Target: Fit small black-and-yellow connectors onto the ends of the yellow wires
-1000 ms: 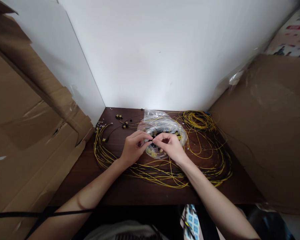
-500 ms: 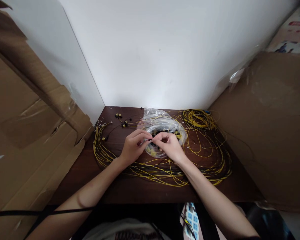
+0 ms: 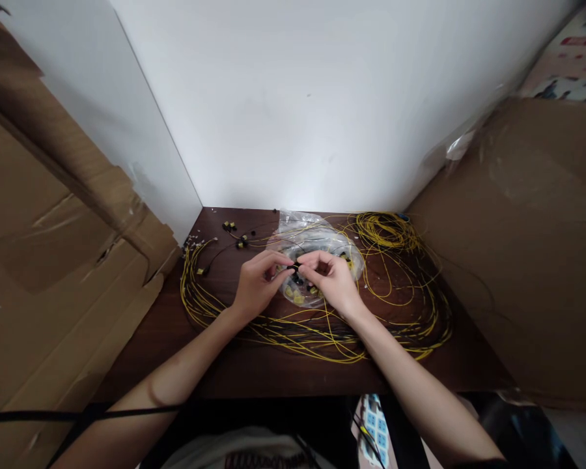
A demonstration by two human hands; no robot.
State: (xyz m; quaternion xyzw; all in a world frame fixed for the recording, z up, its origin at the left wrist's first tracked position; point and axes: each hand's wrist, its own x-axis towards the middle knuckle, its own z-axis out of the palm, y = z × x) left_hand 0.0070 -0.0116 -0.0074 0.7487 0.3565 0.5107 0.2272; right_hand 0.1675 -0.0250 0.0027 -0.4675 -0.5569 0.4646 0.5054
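Over a clear plastic bag (image 3: 303, 225), my left hand (image 3: 260, 280) and my right hand (image 3: 333, 279) meet fingertip to fingertip. Both pinch a small black part (image 3: 296, 266), too small and too covered by fingers to tell its kind. Inside the bag lie several small yellow-and-black pieces (image 3: 297, 298). A bundle of thin yellow and black wires (image 3: 293, 334) runs across the table below my hands and forearms.
A coil of yellow wire (image 3: 385, 231) lies at the back right of the dark brown table (image 3: 283, 381). Several yellow-and-black pieces (image 3: 242, 241) and white bits rest at the back left. Cardboard (image 3: 53, 260) flanks the left side, and a cardboard box (image 3: 527, 247) the right.
My fingertips have drawn slightly apart, and more of the black part shows between them. The view has shifted a little; the wires and bag lie as before.
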